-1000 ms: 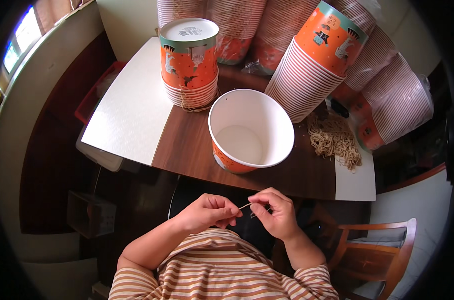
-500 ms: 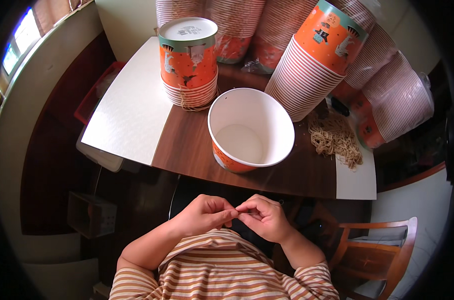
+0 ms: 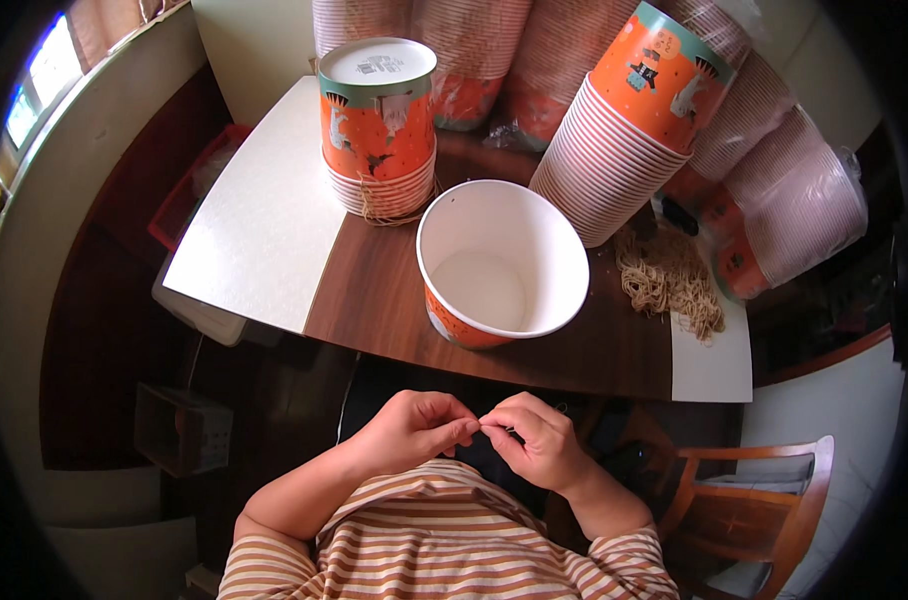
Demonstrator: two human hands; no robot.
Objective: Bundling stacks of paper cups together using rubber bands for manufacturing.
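My left hand (image 3: 426,428) and my right hand (image 3: 536,436) meet fingertip to fingertip in front of my striped shirt, just off the table's near edge. Both are closed in a pinch. A thin pale strand, mostly hidden by the fingers, seems to run between them. Beyond the hands, a large white-lined paper bucket (image 3: 474,285) stands upright with nothing inside. At its left is an upside-down stack of orange and green buckets (image 3: 379,130), with loose strings round its lower rims. A heap of beige string (image 3: 669,285) lies at the table's right side.
A tall leaning stack of buckets (image 3: 609,150) stands behind the white-lined one. Several plastic-wrapped stacks (image 3: 799,200) crowd the back and right. A black object (image 3: 677,213) lies near the string. A wooden chair (image 3: 754,500) stands at right, a clear box (image 3: 182,430) low at left.
My right hand's fingers have shifted slightly, opening a small gap between its thumb and curled fingers. The fingertips of both hands still meet. Objects on the table have stayed in place.
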